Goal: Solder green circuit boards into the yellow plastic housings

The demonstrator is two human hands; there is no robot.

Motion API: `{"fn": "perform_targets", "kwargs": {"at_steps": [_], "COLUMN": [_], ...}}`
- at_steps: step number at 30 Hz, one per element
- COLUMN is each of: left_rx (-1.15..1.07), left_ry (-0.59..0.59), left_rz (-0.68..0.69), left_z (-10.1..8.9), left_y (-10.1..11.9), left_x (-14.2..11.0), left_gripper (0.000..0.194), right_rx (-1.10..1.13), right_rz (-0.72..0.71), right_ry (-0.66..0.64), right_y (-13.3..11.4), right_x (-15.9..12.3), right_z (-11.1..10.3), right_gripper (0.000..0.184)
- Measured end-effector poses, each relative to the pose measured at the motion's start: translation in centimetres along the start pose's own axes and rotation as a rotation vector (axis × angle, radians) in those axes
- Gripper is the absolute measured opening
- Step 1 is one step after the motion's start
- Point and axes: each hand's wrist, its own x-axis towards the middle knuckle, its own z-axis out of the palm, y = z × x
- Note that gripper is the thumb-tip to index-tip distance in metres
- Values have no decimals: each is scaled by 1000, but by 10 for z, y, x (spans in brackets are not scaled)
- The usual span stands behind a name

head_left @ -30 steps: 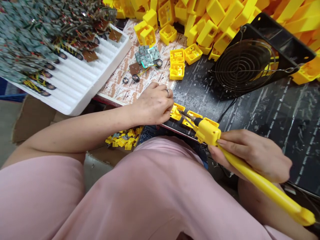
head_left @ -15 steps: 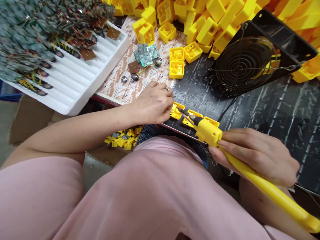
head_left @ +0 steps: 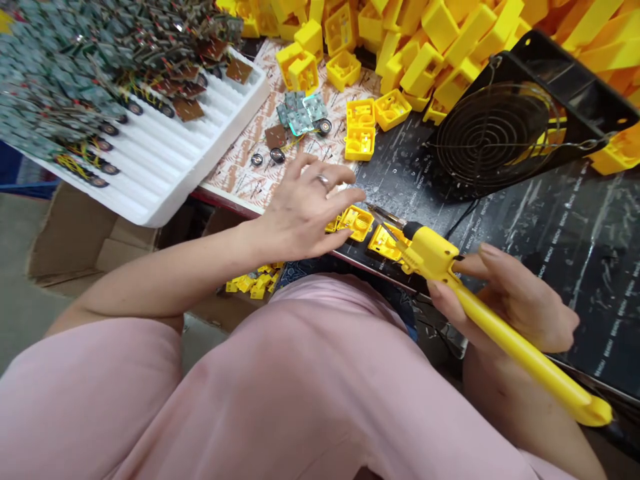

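Yellow plastic is what both my hands are on, seen from the head camera, the only view. My left hand lies flat with its fingers loosely spread over a small yellow housing at the near edge of the bench; the fingertips rest on or just beside it, pinning it down rather than pinching it. A second housing sits just to its right, touching the metal tip of the soldering iron. My right hand is wrapped around the iron's long yellow handle, thumb and forefinger near the head, closed firmly on it.

To do this well, I judge that the tip should meet only the joint inside the open housing and stay clear of the plastic wall, which would likely melt. My left fingers ought to keep the part from sliding while staying back from the hot tip, which is close to them now. Steadying my right wrist against the bench edge would help.

Further back lie more open housings, a small circuit board with loose button parts beside it, a white foam tray stacked with boards, a black fan, and a heap of yellow shells.
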Motion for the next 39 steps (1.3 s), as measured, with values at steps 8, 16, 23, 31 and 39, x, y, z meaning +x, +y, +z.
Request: {"fn": "perform_targets", "kwargs": {"at_steps": [8, 16, 23, 31, 39], "left_rx": [-281, -292, -139, -14, -22], "left_ry": [283, 66, 63, 33, -89], "left_rz": [-372, -276, -238, -229, -163], "left_z": [7, 24, 33, 32, 26], "left_y": [-19, 3, 12, 17, 13], "left_x": [-66, -16, -3, 2, 11], "left_gripper": [18, 22, 25, 23, 18], "right_rx": [-114, -58, -42, 51, -20], "right_rz": [-71, -97, 31, -97, -240], "right_ry": [143, 175, 151, 7, -95], "right_y": [7, 3, 3, -6, -14], "right_x": [-7, -3, -14, 5, 21], "right_z": [4, 13, 7, 11, 13], "right_gripper": [72, 70, 68, 29, 26]}}
